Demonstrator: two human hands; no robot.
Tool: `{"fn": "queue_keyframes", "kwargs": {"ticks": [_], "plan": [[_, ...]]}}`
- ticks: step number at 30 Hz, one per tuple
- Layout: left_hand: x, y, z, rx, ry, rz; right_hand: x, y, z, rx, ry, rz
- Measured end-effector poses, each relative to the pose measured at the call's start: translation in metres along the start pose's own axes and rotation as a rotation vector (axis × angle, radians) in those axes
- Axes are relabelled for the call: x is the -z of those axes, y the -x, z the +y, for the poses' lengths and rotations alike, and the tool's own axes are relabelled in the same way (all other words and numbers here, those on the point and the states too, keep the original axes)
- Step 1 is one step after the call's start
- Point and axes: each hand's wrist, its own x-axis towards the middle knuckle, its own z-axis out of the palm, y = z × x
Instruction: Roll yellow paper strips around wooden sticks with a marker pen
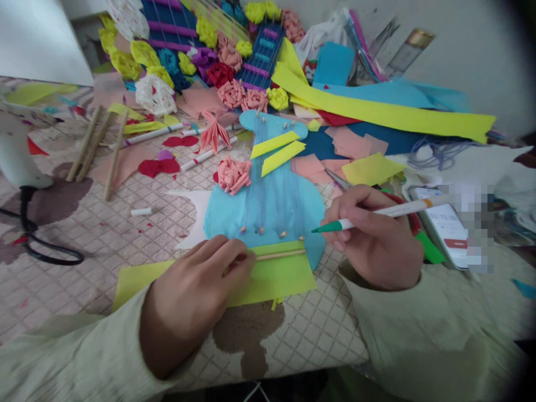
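Lying across the centre of the frame, a blue cutout (226,215) is strung lengthwise with thin threads, which are ended at small pegs (283,234). Its lower edge is overlapped by a yellow-green strip (272,282), on which a thin stick (280,255) is laid near the upper border.

The stick's left end is held under the left hand (199,279), lower centre — fingers curled down, thumb and forefinger brought together around it. By the right hand (372,237), right of centre, a pen (377,216) is gripped between thumb and fingers, its green tip pointed left over the cutout's right side; whether the cutout is touched by it cannot be told.

Two short yellow strips (283,158) are laid slantwise over the cutout's neck, and a pink rose (233,175) is set at its upper-left edge. A phone (444,226) is placed right of the right hand. In the upper part of the frame, paper flowers (144,54) are heaped on the left — a long yellow band (377,111) is stretched toward the right. At left, sticks (116,159) and red paper pieces (159,166) are scattered on the tablecloth (310,346).
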Motion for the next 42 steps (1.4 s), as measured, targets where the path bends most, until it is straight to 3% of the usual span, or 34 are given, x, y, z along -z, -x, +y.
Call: {"fn": "queue_keyframes", "kwargs": {"ticks": [17,23,27,42], "plan": [[0.001,-0.003,0.0,-0.004,0.003,0.022,-0.002,0.004,-0.002,-0.015,0.021,-0.003],[0.003,-0.003,0.001,0.028,0.032,-0.029,-0.003,0.009,-0.002,0.074,0.086,0.005],[0.002,-0.003,0.0,0.027,0.065,-0.034,0.001,0.013,0.002,0.121,0.13,-0.08],[0.0,-0.003,0.0,0.024,0.05,0.003,-0.014,0.028,0.016,0.03,0.402,-0.114]]}}
